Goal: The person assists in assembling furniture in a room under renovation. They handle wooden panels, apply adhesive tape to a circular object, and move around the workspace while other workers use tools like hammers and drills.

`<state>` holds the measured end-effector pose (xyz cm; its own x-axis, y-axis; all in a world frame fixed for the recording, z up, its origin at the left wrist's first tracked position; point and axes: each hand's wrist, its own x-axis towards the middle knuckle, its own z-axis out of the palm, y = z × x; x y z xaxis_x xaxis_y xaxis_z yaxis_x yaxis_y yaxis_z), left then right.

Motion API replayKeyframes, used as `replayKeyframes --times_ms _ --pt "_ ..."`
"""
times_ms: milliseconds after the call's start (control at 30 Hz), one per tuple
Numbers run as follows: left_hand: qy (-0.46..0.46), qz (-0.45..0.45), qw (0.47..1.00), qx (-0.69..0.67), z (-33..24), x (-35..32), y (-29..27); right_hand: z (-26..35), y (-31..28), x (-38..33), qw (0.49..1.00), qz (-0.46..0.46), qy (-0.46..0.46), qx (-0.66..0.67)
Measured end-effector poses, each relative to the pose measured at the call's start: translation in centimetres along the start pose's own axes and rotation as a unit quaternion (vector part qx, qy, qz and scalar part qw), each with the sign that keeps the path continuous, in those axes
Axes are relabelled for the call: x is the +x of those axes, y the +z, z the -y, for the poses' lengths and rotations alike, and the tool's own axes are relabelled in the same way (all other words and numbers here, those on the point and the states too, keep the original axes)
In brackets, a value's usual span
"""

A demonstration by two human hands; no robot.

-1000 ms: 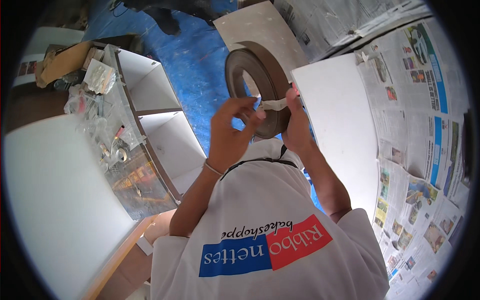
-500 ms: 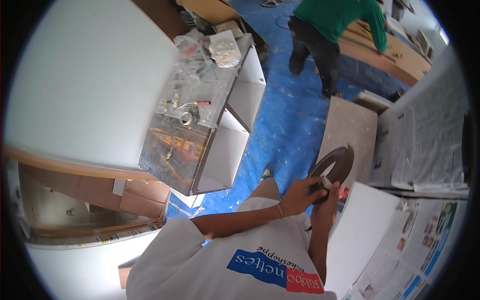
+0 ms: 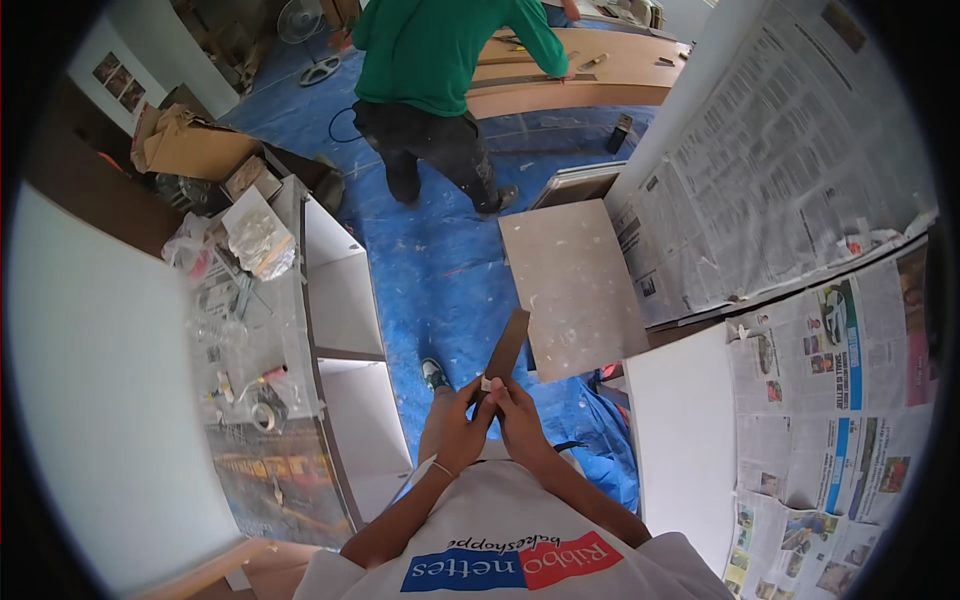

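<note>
A coil of dark brown edging strip (image 3: 508, 348) stands out in front of my body, turned nearly edge-on. My left hand (image 3: 463, 428) is closed around its near end from the left. From the right, my right hand (image 3: 520, 420) grips the same end, thumb beside a small whitish piece (image 3: 489, 384) at the coil. Whether that piece is tape or a label I cannot make out. The fingers of both hands are partly hidden behind the coil.
A newspaper-covered cabinet (image 3: 290, 440) with white open compartments stands left, bearing a masking tape roll (image 3: 264, 416). Ahead lies a speckled board (image 3: 575, 280); a white panel (image 3: 685, 440) is at right. A person in a green top (image 3: 455, 55) bends over a wooden piece (image 3: 590, 65).
My view has swung right. The coil has turned from showing its open ring to nearly edge-on, and both hands now meet at its near end.
</note>
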<state>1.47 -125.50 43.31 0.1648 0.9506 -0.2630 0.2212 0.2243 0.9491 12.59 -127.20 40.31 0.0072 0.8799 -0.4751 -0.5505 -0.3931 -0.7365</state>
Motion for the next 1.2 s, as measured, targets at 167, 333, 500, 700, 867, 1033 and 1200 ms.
replayKeyframes --times_ms 167,333,500,700,867,1033,1200 --pt "-0.028 -0.004 0.999 0.022 1.2 7.5 -8.4 -0.3 7.9 7.6 0.994 -0.003 0.048 0.099" --pt "-0.022 -0.037 0.999 -0.011 0.1 13.4 -17.0 0.8 15.8 14.3 0.992 0.029 0.099 0.070" --pt "-0.031 -0.026 0.999 -0.018 -0.4 17.8 -23.9 1.3 20.4 20.3 0.988 0.089 0.127 0.005" --pt "0.015 -0.070 0.997 0.011 -1.4 24.6 -27.2 3.7 24.0 28.7 0.972 0.118 0.200 -0.029" --pt "-0.078 -0.232 0.955 0.169 -3.0 31.1 -29.7 5.4 29.4 36.3 0.939 0.213 0.253 -0.099" --pt "-0.033 -0.365 0.906 0.210 -4.4 35.6 -32.6 6.0 34.5 43.0 0.922 0.279 0.175 -0.205" --pt "-0.076 -0.399 0.891 0.202 -5.9 39.6 -36.1 8.2 39.7 47.4 0.886 0.314 0.232 -0.249"
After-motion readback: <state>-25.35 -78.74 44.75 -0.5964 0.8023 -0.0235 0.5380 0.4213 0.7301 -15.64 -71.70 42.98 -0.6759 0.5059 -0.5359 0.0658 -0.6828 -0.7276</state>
